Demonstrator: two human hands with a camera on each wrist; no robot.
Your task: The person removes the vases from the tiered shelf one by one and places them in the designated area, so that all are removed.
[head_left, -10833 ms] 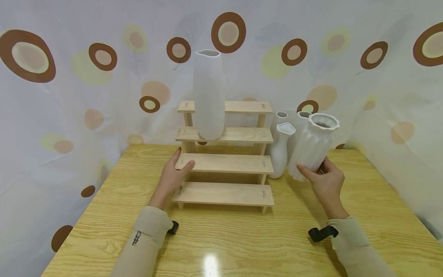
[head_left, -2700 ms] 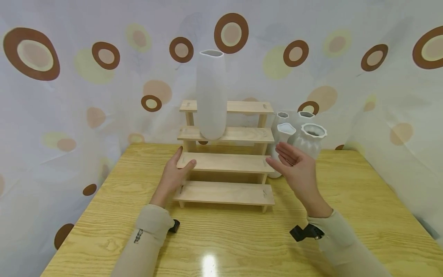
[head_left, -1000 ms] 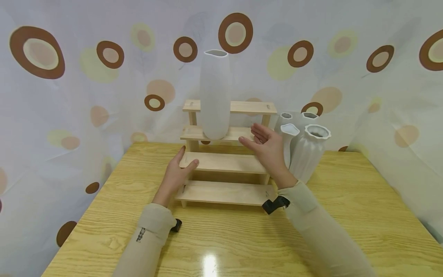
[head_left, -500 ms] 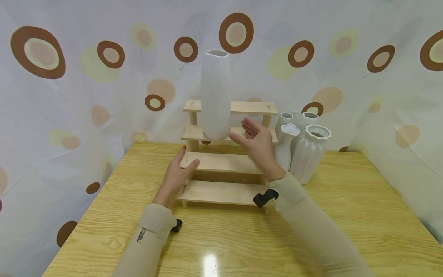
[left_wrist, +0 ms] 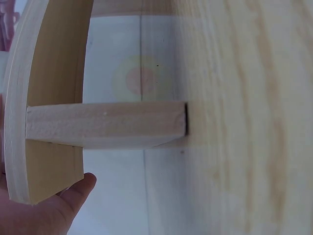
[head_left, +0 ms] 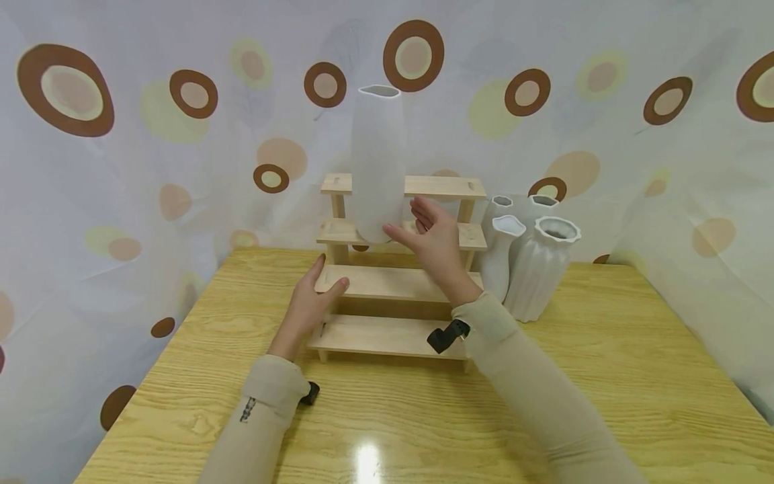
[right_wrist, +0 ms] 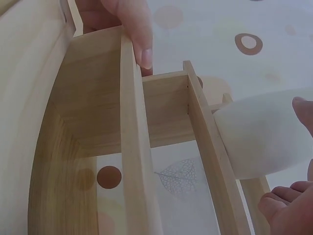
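A tall white vase (head_left: 379,154) stands upright on the second-highest tier of a wooden stepped shelf (head_left: 381,282). My left hand (head_left: 305,299) grips the left end of the tier below, thumb on top; in the left wrist view its fingers (left_wrist: 78,193) wrap the board's end. My right hand (head_left: 435,242) is at the vase's lower right side, thumb across its front and the other fingers loosely bent beside it. In the right wrist view the thumb (right_wrist: 304,113) overlaps the vase (right_wrist: 266,134), with the fingertips just below it.
Several white vases stand on the wooden table (head_left: 629,376) close to the shelf's right end, including a ribbed vase (head_left: 541,272) and a slim flared vase (head_left: 498,262). A patterned cloth (head_left: 181,154) hangs behind and at the sides.
Earlier my right hand held the ribbed vase tilted; that vase now stands on the table. The right hand has since moved left and up to the tall vase. The left hand keeps its hold.
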